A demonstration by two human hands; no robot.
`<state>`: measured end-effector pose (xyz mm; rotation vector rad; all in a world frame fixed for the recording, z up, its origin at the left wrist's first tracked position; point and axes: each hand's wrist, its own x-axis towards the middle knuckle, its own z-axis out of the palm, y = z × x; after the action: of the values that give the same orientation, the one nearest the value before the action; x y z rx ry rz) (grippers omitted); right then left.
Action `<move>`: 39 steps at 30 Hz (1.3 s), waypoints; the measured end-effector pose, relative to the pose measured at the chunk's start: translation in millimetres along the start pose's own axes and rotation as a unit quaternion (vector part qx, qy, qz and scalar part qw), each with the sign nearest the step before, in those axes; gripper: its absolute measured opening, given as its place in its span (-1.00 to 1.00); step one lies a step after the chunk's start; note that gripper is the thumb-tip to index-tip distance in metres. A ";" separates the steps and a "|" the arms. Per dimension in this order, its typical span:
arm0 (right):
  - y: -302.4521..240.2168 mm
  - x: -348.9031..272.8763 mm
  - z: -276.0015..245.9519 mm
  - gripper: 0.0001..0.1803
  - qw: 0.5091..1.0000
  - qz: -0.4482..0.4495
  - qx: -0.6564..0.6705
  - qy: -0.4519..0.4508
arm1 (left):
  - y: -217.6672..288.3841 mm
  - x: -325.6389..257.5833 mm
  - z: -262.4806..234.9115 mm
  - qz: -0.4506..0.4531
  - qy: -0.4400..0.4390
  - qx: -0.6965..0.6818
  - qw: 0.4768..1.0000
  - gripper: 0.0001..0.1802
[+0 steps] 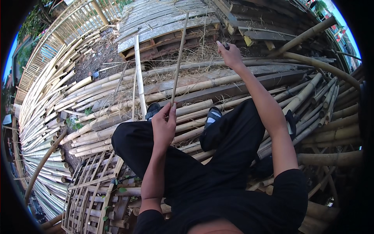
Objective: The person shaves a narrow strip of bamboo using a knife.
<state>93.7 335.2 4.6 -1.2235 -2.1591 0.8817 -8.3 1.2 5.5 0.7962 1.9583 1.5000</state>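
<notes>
My left hand [163,124] pinches the lower end of a thin bamboo strip [179,58] that stands up and away from me, leaning slightly right. My right arm is stretched forward, and my right hand [231,56] is closed around a small dark object [226,45], too little of which shows to name. Straw and thin shavings lie below and around that hand. Left of the held strip, a wider pale bamboo slat [138,74] leans upright, apart from my fingers.
Bamboo poles [194,84] lie in layers under my feet. Wooden pallets [167,23] stand ahead, with stacked planks [265,19] at the right. Bamboo poles also slant across the right side [323,68]. A woven bamboo lattice [91,191] sits at lower left, near a long pole pile [43,128].
</notes>
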 end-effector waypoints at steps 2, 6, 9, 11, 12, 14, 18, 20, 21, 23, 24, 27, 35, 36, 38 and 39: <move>-12.2 -5.3 6.3 -0.57 0.997 -0.059 0.037 0.036 | -1.4 0.9 2.0 -0.008 -0.013 -0.017 1.000 -0.75; -26.8 -8.9 15.6 -0.71 0.983 -0.157 0.060 0.069 | 1.1 0.1 4.3 -0.030 -0.049 -0.057 0.997 -0.76; -32.6 -12.5 21.9 -0.72 0.962 -0.248 0.063 0.093 | -0.3 -0.6 3.4 -0.049 -0.066 -0.097 0.992 -0.77; -32.8 -12.3 25.6 -0.66 0.930 -0.338 0.069 0.130 | -0.9 -0.9 3.3 -0.063 -0.078 -0.121 0.988 -0.77; -31.9 -12.0 24.6 -0.63 0.936 -0.326 0.059 0.118 | -0.4 -0.9 3.0 -0.070 -0.084 -0.128 0.986 -0.76; -32.9 -12.6 22.2 -0.55 0.948 -0.302 0.039 0.091 | 0.9 -1.6 2.5 -0.077 -0.095 -0.124 0.985 -0.76; -34.1 -15.8 19.4 -0.55 0.979 -0.157 0.130 -0.004 | 2.1 -3.4 3.2 -0.080 -0.113 -0.097 0.986 -0.74; -38.3 -17.1 18.0 -0.53 0.958 -0.052 0.276 -0.059 | 3.6 -4.5 3.5 -0.097 -0.124 -0.101 0.982 -0.74; -39.4 -16.7 16.3 -0.54 0.943 -0.023 0.325 -0.072 | 6.9 -5.4 3.2 -0.109 -0.130 -0.106 0.980 -0.73; -40.3 -16.4 13.0 -0.54 0.902 0.035 0.419 -0.096 | 9.2 -6.4 4.4 -0.123 -0.142 -0.106 0.976 -0.73; -39.4 -15.5 12.3 -0.54 0.906 0.038 0.410 -0.096 | 9.5 -6.6 5.2 -0.124 -0.147 -0.099 0.976 -0.72; -33.4 -12.3 12.8 -0.55 0.912 0.048 0.397 -0.096 | 10.5 -6.2 5.2 -0.123 -0.156 -0.082 0.977 -0.72; -28.7 -11.2 12.4 -0.58 0.890 0.079 0.435 -0.109 | 4.1 -5.4 4.5 -0.081 -0.143 -0.021 0.986 -0.69; -30.5 -12.7 11.9 -0.58 0.890 0.078 0.435 -0.114 | 5.8 -5.5 3.0 -0.083 -0.147 -0.008 0.986 -0.68; -33.8 -15.4 8.0 -0.59 0.889 0.074 0.434 -0.122 | 7.6 -6.3 2.6 -0.072 -0.150 0.005 0.986 -0.66; -33.8 -15.2 8.0 -0.61 0.888 0.073 0.437 -0.122 | 7.1 -6.9 2.9 -0.060 -0.150 0.005 0.987 -0.66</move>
<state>76.7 306.6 22.7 -0.8180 -1.4894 1.8806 -0.5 -0.6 12.2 0.8382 1.7581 1.2220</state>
